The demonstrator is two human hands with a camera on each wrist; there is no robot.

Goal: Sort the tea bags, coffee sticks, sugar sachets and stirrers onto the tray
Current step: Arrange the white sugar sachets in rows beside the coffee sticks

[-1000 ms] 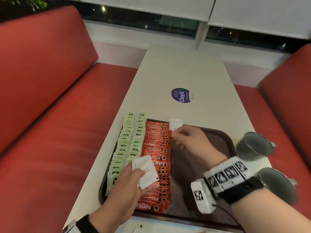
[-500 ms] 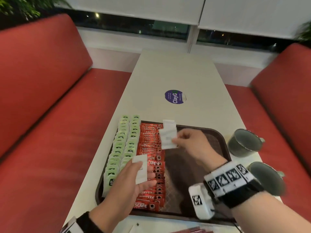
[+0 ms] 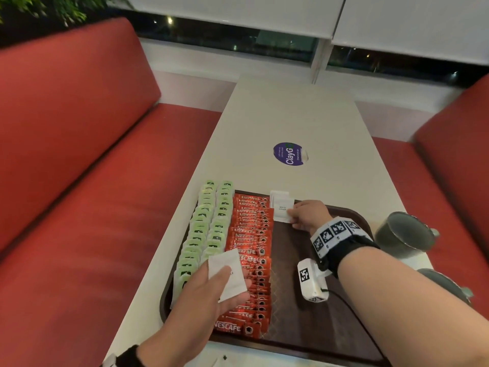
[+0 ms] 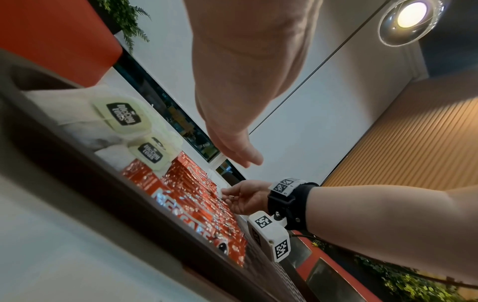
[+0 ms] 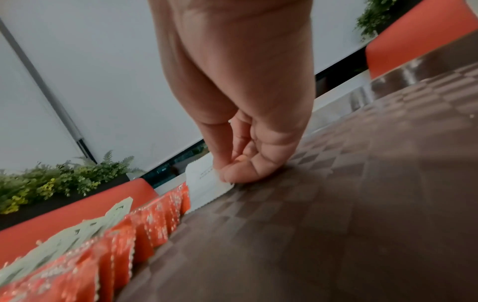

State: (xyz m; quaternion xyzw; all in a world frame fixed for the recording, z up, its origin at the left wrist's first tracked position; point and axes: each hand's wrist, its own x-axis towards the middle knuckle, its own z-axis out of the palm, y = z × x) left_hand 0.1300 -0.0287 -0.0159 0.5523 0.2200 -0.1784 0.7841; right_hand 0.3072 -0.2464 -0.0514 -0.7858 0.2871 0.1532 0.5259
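Tray [image 3: 330,327]: right hand [image 3: 308,215] fingers pinch sugar sachet [image 3: 282,209]; left hand [image 3: 209,292] grips another.

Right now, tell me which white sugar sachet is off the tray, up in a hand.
The sachet in the left hand, held above the coffee sticks. The other two lie at the tray's far end, the right hand pinching the nearer sachet.

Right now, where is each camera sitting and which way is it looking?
Head: on the person's head, looking down at the tray; shows the left hand and right hand, each holding a sugar sachet.
Left wrist: low by the tray's near rim, looking up across coffee sticks; shows the left palm and the right forearm.
Right wrist: low over the tray, looking along the right-hand fingers.
All three share the coffee sticks.
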